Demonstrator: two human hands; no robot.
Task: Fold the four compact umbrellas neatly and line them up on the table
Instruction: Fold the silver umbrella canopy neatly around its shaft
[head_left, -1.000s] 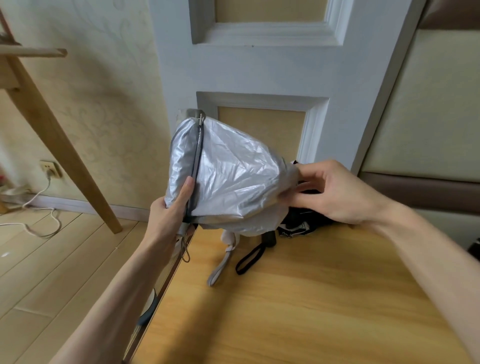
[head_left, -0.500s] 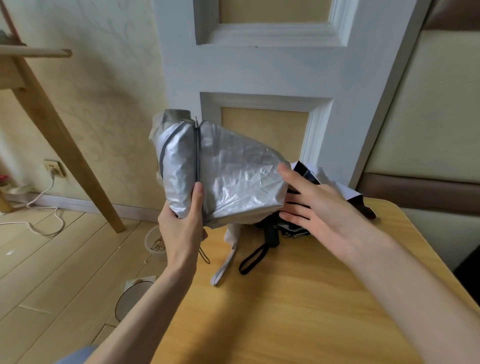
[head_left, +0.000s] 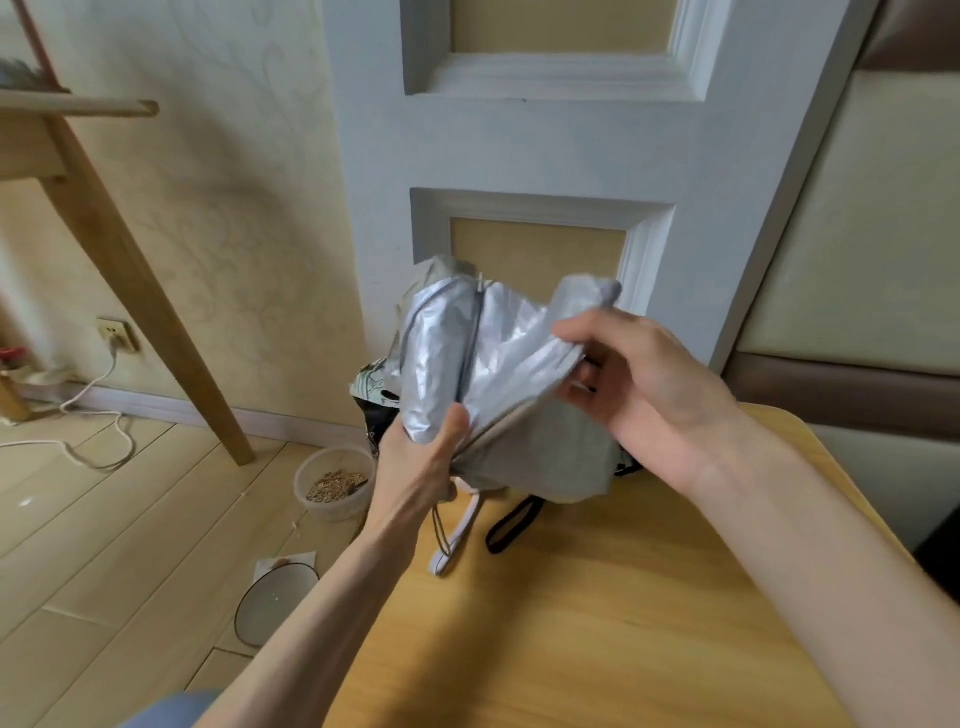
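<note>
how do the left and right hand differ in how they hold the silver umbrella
The left hand grips the silver umbrella low, near its gathered end, thumb against the fabric; the right hand pinches a loose fold of canopy higher up. The left hand reaches in from below, the right hand from the right. Both hold the same umbrella.

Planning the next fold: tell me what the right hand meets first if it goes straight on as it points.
The silver umbrella: the right hand points left and grips its canopy. Further on, probably the left hand holding the bundle's lower part, though depth is unclear.
</note>
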